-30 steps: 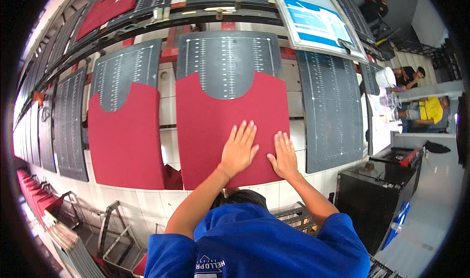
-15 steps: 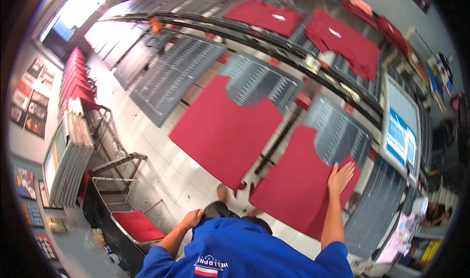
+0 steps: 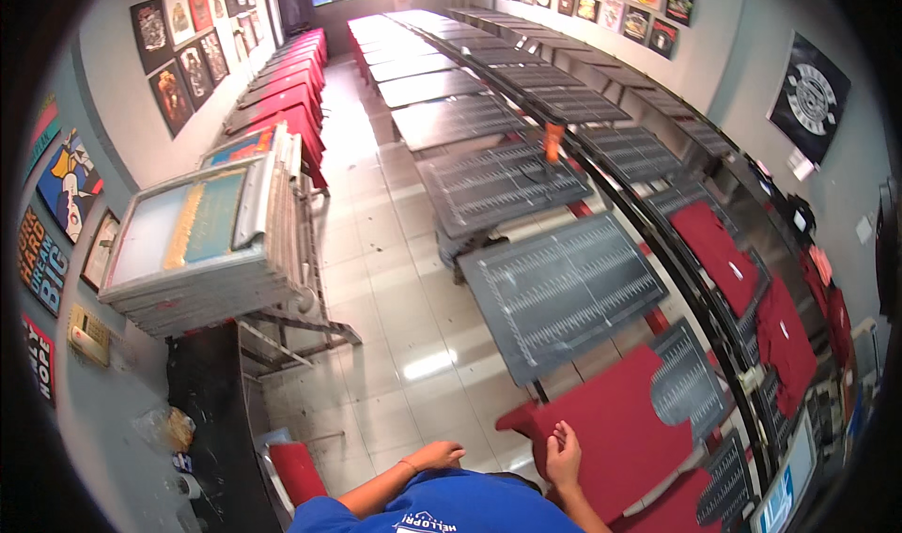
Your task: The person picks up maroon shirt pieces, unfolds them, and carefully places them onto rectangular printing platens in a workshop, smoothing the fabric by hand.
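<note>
My right hand [image 3: 564, 456] is open, its fingers stretched out at the left edge of a dark red shirt panel [image 3: 615, 416] with a curved neck cutout; I cannot tell whether it touches the cloth. The panel lies on a grey printing board [image 3: 688, 375] with white ruled marks, and its near left corner hangs over the side. At my waist, my left hand [image 3: 438, 455] has its fingers curled in, and nothing shows in it. A second red panel [image 3: 669, 507] lies on the neighbouring board at the lower right.
Bare ruled boards [image 3: 564, 284] run in a row toward the bright window. A dark rail [image 3: 648, 218] passes behind them, with an orange object [image 3: 552, 141] on it. Stacked framed screens [image 3: 202, 242] stand left, beside a red seat [image 3: 297, 469]. Red shirts [image 3: 787, 340] lie beyond the rail.
My view has swung left and up along the row of boards. My right hand has left its flat place on the nearer red panel, and my left hand has moved in front of my waist.
</note>
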Tool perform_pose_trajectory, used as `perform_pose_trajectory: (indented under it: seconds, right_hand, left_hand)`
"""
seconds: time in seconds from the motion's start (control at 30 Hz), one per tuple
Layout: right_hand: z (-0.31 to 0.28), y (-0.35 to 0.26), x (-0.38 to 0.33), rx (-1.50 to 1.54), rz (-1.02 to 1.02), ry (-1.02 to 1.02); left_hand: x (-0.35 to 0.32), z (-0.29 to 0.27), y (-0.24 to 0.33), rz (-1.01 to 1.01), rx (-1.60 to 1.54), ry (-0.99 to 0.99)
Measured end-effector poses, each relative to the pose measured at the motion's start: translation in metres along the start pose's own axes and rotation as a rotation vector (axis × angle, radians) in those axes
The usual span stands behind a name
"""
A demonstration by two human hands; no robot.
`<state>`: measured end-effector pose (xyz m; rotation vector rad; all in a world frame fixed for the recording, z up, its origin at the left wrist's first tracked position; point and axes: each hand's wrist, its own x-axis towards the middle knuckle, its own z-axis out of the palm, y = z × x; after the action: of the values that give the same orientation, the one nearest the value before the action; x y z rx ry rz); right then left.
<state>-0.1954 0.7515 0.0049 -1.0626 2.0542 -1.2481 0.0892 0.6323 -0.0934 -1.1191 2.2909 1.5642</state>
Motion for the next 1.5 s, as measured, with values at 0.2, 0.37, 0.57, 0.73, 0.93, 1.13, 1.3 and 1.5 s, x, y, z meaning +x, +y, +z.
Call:
perform_pose_trajectory:
  seconds: [0.2,0.37,0.57,0.73,0.93,1.13,1.3,1.5]
  right_hand:
    - [0.110,-0.059,0.146,-0.108,0.036,-0.338]
    - [0.194,-0.084,0.278,-0.219,0.139,-0.598]
    - [0.388,-0.221,0.508,-0.258,-0.356,-0.710]
    - [0.588,-0.410,0.663,-0.225,-0.613,-0.945]
    - [0.739,-0.490,0.781,-0.320,-0.734,-1.106]
    - [0.794,-0.434,0.899,-0.502,-0.339,-1.209]
    - [0.850,-0.427,1.001,-0.490,-0.033,-1.054]
    - [1.012,-0.487,1.198,-0.507,-0.240,-1.117]
  left_hand:
    - [0.079,-0.193,-0.012,0.123,-0.135,0.230]
    - [0.133,-0.311,-0.071,0.046,-0.228,0.331]
    - [0.136,-0.473,-0.136,-0.216,-0.409,0.483]
    - [0.163,-0.627,-0.205,-0.389,-0.550,0.853]
    - [0.253,-0.849,-0.265,-0.358,-0.595,1.111]
    - [0.378,-1.138,-0.365,-0.335,-0.168,1.499]
    - [0.438,-1.367,-0.454,-0.724,0.051,1.807]
    - [0.434,-1.518,-0.536,-1.281,-0.043,1.714]
